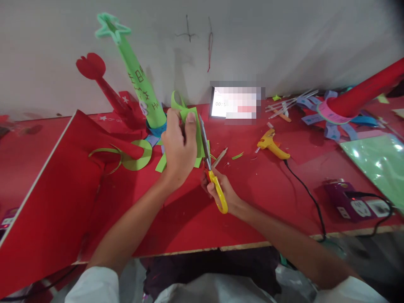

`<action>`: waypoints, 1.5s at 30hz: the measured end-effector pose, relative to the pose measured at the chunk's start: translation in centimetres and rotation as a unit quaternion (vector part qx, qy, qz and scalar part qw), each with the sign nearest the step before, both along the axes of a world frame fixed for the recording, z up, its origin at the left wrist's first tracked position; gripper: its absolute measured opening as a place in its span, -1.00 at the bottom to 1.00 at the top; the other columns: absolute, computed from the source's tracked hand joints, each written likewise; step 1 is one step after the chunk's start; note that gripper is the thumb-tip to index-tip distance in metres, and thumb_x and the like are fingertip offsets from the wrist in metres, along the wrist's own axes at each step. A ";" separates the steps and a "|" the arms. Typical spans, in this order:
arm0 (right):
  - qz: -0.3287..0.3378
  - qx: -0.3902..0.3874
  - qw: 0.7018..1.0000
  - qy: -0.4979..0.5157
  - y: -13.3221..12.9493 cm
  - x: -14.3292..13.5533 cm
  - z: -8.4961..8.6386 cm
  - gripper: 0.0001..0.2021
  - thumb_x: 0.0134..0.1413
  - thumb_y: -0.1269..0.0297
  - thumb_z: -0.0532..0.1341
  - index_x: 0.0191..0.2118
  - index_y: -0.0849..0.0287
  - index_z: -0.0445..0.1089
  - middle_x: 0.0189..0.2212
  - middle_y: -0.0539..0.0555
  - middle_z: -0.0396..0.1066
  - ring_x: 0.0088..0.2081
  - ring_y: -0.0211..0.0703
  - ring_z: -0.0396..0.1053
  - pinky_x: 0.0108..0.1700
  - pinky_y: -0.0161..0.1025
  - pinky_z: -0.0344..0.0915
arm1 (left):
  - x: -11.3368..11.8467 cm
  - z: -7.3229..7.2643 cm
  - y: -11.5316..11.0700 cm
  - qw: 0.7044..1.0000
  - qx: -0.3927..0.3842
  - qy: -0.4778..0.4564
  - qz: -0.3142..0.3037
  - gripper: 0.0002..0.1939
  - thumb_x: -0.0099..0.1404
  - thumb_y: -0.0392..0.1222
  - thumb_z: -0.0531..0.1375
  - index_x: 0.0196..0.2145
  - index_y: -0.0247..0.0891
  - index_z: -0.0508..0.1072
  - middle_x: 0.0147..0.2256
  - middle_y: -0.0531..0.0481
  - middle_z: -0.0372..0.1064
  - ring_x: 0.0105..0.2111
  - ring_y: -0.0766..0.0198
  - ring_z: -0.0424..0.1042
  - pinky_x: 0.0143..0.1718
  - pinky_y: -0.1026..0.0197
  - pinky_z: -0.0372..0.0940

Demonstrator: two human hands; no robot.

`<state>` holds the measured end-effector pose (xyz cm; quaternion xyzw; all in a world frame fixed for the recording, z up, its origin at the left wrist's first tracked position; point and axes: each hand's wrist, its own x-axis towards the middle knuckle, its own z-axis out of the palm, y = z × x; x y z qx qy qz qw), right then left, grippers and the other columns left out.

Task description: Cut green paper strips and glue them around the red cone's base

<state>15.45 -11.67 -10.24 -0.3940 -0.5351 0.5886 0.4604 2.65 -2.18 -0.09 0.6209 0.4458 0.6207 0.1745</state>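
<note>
My left hand (179, 147) pinches a piece of light green paper (199, 136) above the red table, thumb on top. Part of the paper curls up behind the fingers. In my right hand (222, 189) is a pair of scissors (217, 189) with yellow handles, blades pointing up and away along the paper's right edge. Whether the blades touch the paper is hard to tell. Green paper strips (160, 163) lie below and beside my left hand. Small green scraps (237, 155) and a pencil-like stick (220, 157) rest near the scissors.
A green paper tube (139, 80) with a star top stands behind my left hand, beside a red paper flower (91, 66). A red board (53, 202) rises at left. To the right are a yellow glue gun (273, 144), its black cord, a purple box (347, 202) and a lit screen (235, 103).
</note>
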 end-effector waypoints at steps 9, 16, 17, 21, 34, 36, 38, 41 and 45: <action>-0.005 -0.014 1.000 -0.007 0.0 0.0 0.7 -0.28 0.02 -0.62 0.17 -0.29 0.03 0.13 -0.46 -0.11 0.15 -0.50 -0.30 0.05 -0.52 -0.30 0.05 | 0.0 0.0 -0.3 1.000 -0.014 -0.003 0.001 -0.52 0.52 0.33 0.09 -0.32 -0.11 0.18 -0.44 0.08 0.10 -0.45 0.27 0.18 -0.35 0.10 0.22; -0.007 -0.007 1.000 0.002 0.0 -0.1 0.3 -0.32 0.09 -0.56 0.19 -0.28 0.05 0.15 -0.46 -0.12 0.16 -0.50 -0.33 0.03 -0.52 -0.32 0.02 | 0.0 0.0 -0.2 0.999 -0.026 -0.021 -0.012 -0.49 0.48 0.37 0.11 -0.33 -0.12 0.18 -0.38 0.05 0.15 -0.39 0.26 0.24 -0.31 0.12 0.23; -0.013 -0.005 1.000 0.001 0.0 0.0 0.1 -0.32 0.10 -0.56 0.19 -0.28 0.05 0.15 -0.46 -0.12 0.16 -0.50 -0.33 0.04 -0.52 -0.32 0.03 | 0.1 -0.1 -0.2 0.999 -0.023 -0.019 -0.014 -0.48 0.48 0.37 0.12 -0.33 -0.13 0.17 -0.39 0.06 0.13 -0.38 0.26 0.24 -0.30 0.12 0.22; -0.041 0.007 0.999 -0.003 0.3 0.1 -0.5 -0.31 0.09 -0.57 0.18 -0.27 0.05 0.17 -0.45 -0.11 0.17 -0.50 -0.32 0.05 -0.53 -0.32 0.04 | 0.8 -0.5 -0.5 0.999 -0.036 -0.003 -0.036 -0.47 0.49 0.38 0.08 -0.34 -0.14 0.19 -0.41 0.06 0.09 -0.40 0.28 0.24 -0.32 0.14 0.21; -0.029 -0.033 0.999 0.009 0.0 -0.4 1.0 -0.31 0.05 -0.56 0.21 -0.32 0.03 0.11 -0.47 -0.13 0.14 -0.51 -0.34 0.04 -0.54 -0.33 0.06 | 0.1 -0.4 0.0 0.999 -0.026 0.022 0.018 -0.47 0.53 0.37 0.01 -0.34 -0.14 0.17 -0.41 0.05 0.09 -0.33 0.24 0.34 -0.25 0.13 0.32; -0.025 -0.034 0.999 0.005 -0.1 -0.5 1.0 -0.31 0.04 -0.57 0.22 -0.32 0.03 0.11 -0.47 -0.13 0.14 -0.51 -0.34 0.05 -0.54 -0.34 0.06 | 0.0 -0.4 0.2 0.999 -0.029 -0.010 0.012 -0.47 0.50 0.37 0.06 -0.33 -0.14 0.20 -0.38 0.04 0.14 -0.28 0.22 0.38 -0.21 0.13 0.35; -0.020 -0.035 0.999 0.002 -0.2 -0.5 0.8 -0.30 0.04 -0.57 0.22 -0.31 0.04 0.12 -0.47 -0.13 0.14 -0.51 -0.34 0.04 -0.53 -0.34 0.06 | -0.1 -0.4 0.3 0.999 -0.030 -0.024 0.009 -0.49 0.50 0.35 0.09 -0.33 -0.14 0.21 -0.37 0.03 0.16 -0.27 0.22 0.39 -0.20 0.13 0.36; -0.015 -0.034 0.999 -0.003 -0.2 -0.5 0.5 -0.31 0.06 -0.57 0.20 -0.30 0.04 0.12 -0.46 -0.13 0.13 -0.50 -0.33 0.04 -0.52 -0.34 0.05 | -0.2 -0.3 0.4 1.000 -0.023 -0.017 0.008 -0.51 0.53 0.32 0.07 -0.33 -0.14 0.20 -0.40 0.05 0.14 -0.33 0.24 0.36 -0.24 0.13 0.35; -0.014 -0.034 0.999 -0.014 -0.3 -0.5 0.1 -0.34 0.10 -0.53 0.20 -0.30 0.04 0.11 -0.46 -0.13 0.13 -0.50 -0.32 0.05 -0.51 -0.33 0.04 | -0.2 -0.1 0.3 1.000 -0.006 0.002 0.022 -0.50 0.54 0.34 0.03 -0.34 -0.13 0.16 -0.44 0.09 0.05 -0.43 0.27 0.26 -0.29 0.12 0.30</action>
